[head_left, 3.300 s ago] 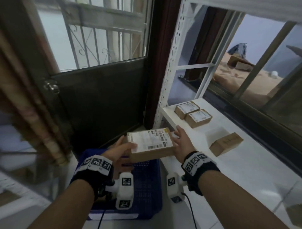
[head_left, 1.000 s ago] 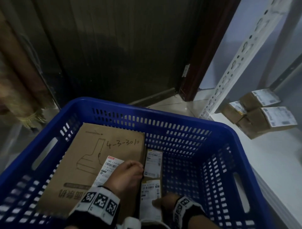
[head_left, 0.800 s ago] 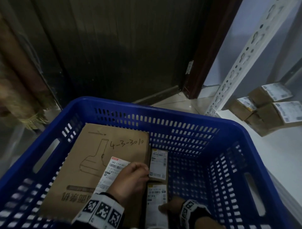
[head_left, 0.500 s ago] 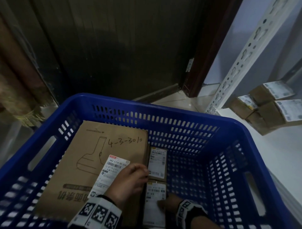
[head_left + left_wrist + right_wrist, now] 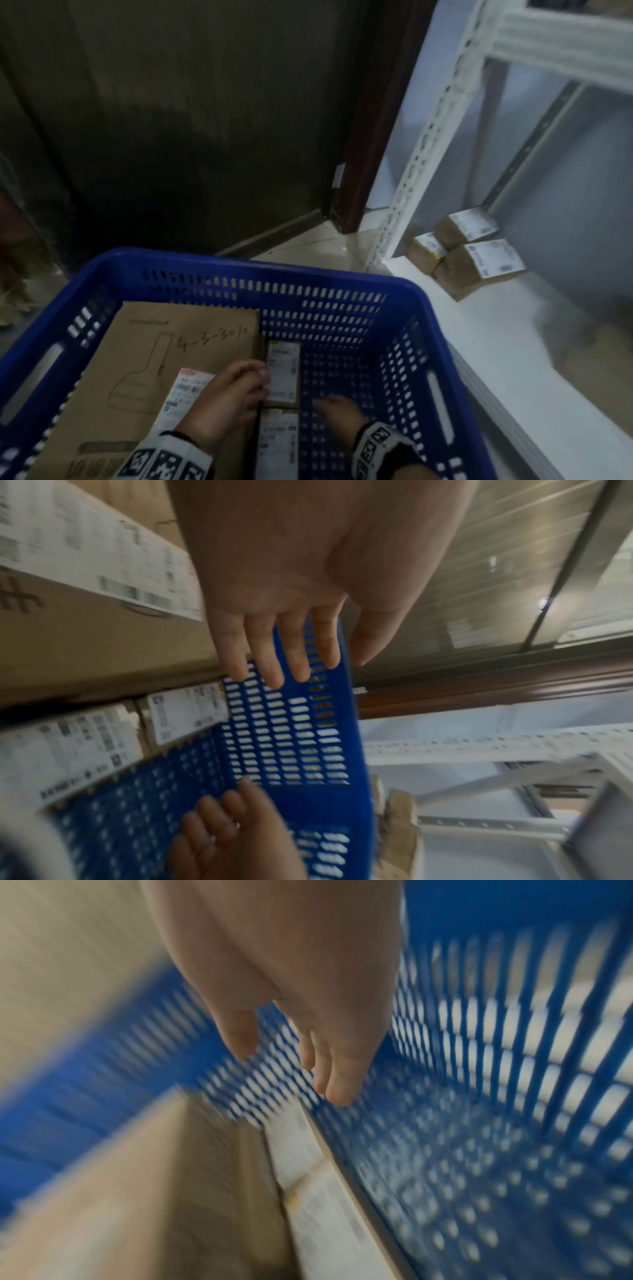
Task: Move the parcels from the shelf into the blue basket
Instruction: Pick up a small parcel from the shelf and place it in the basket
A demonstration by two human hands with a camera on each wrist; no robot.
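Observation:
The blue basket (image 5: 239, 265) holds a large flat cardboard box (image 5: 164, 349) on its left. Two small labelled parcels stand beside that box, one farther (image 5: 283, 371) and one nearer (image 5: 277, 442). My left hand (image 5: 253, 377) hovers at the box's right edge, its fingers (image 5: 267, 669) straight and holding nothing. My right hand (image 5: 325, 406) is inside the basket, just right of the near parcel, with relaxed fingers (image 5: 337, 1093) and nothing in it. On the white shelf board (image 5: 513, 342) at the right lie three more parcels (image 5: 484, 265).
A perforated white shelf upright (image 5: 421, 164) rises just behind the basket's far right corner. A dark door (image 5: 171, 120) and its red-brown frame (image 5: 373, 137) stand behind the basket. The basket's right half shows bare blue mesh floor (image 5: 346, 377).
My right hand has come off the near small parcel and shifted right over the basket floor. The left hand has stayed by the box edge. The head camera has tilted up slightly.

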